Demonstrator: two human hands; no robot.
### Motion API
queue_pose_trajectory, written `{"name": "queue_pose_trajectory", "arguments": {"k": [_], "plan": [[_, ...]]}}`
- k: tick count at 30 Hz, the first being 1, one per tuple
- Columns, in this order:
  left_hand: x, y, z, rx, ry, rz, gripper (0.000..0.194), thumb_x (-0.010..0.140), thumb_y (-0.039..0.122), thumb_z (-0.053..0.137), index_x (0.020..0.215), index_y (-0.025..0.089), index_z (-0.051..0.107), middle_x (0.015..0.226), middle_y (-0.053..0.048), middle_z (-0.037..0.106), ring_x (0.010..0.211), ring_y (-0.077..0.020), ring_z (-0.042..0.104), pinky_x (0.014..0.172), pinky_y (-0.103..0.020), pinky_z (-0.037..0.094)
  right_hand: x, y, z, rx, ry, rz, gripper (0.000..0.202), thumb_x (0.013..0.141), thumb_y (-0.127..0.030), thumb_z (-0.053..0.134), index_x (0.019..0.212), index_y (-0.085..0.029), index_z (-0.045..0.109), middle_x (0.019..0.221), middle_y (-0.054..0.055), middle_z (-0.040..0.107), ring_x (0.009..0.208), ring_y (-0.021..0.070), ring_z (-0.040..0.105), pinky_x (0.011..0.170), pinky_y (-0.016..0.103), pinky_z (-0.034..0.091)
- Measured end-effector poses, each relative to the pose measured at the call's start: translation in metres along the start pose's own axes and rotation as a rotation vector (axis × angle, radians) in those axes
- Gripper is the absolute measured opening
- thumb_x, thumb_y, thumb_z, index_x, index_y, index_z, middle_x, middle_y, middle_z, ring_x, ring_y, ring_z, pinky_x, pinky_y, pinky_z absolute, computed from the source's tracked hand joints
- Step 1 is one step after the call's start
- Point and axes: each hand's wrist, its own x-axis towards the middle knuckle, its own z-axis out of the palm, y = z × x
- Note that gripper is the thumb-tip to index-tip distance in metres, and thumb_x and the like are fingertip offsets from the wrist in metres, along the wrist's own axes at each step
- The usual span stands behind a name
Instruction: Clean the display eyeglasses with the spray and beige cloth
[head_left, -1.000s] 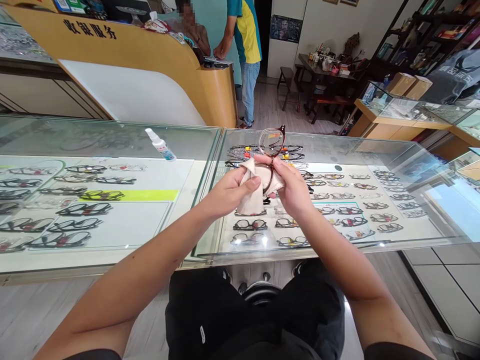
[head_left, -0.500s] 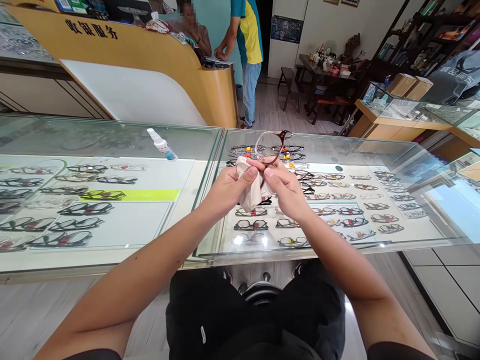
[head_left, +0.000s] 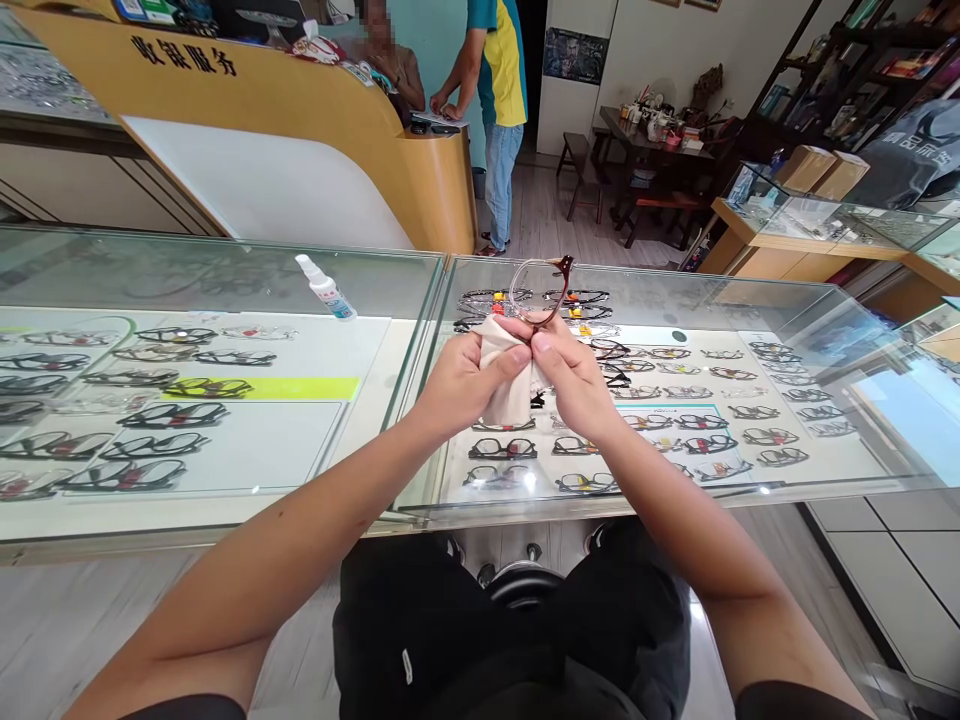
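My left hand (head_left: 466,380) is closed on a cream cleaning cloth (head_left: 508,395), its thumb pressed over the fabric. The cloth hangs down in a fold and wraps part of a pair of eyeglasses (head_left: 551,322). My right hand (head_left: 571,378) pinches the eyeglasses by the frame near the bridge, thumb and fingers together. One lens rim, reddish brown and partly clear, sticks up above both hands. The other half of the glasses is hidden by the cloth and fingers. Both hands meet above the glass display case (head_left: 450,510).
A white spray bottle (head_left: 327,288) stands on the glass top at the left. Rows of eyeglass frames (head_left: 502,448) lie inside the case. Beyond it is a curved wooden counter (head_left: 300,90), with a seated person and a standing person (head_left: 499,90) there. A black stool (head_left: 525,585) is below me.
My left thumb has shifted slightly right and down over the cloth, and the cloth's fold has changed. The eyeglasses have turned a little in my right hand.
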Motion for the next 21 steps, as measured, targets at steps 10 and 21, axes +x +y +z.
{"name": "queue_pose_trajectory", "arguments": {"k": [10, 21], "plan": [[0.003, 0.0, -0.008, -0.064, -0.18, -0.103, 0.067, 0.087, 0.083, 0.075, 0.086, 0.016, 0.071, 0.069, -0.004, 0.069, 0.056, -0.0153, 0.061, 0.051, -0.025, 0.049, -0.001, 0.008, -0.004, 0.132, 0.102, 0.122, 0.046, 0.107, -0.066, 0.059, 0.126, -0.034, 0.087, 0.109, 0.006, 0.064, 0.103, 0.0232, 0.062, 0.089, 0.04, 0.063], [0.001, 0.001, 0.002, -0.038, -0.086, -0.033, 0.059, 0.079, 0.067, 0.093, 0.099, 0.016, 0.073, 0.079, -0.003, 0.072, 0.065, -0.0145, 0.063, 0.058, -0.023, 0.05, -0.002, 0.009, 0.006, 0.149, 0.128, 0.174, 0.049, 0.109, -0.064, 0.056, 0.129, -0.03, 0.086, 0.117, 0.009, 0.066, 0.114, 0.0258, 0.064, 0.099, 0.045, 0.062]]}}
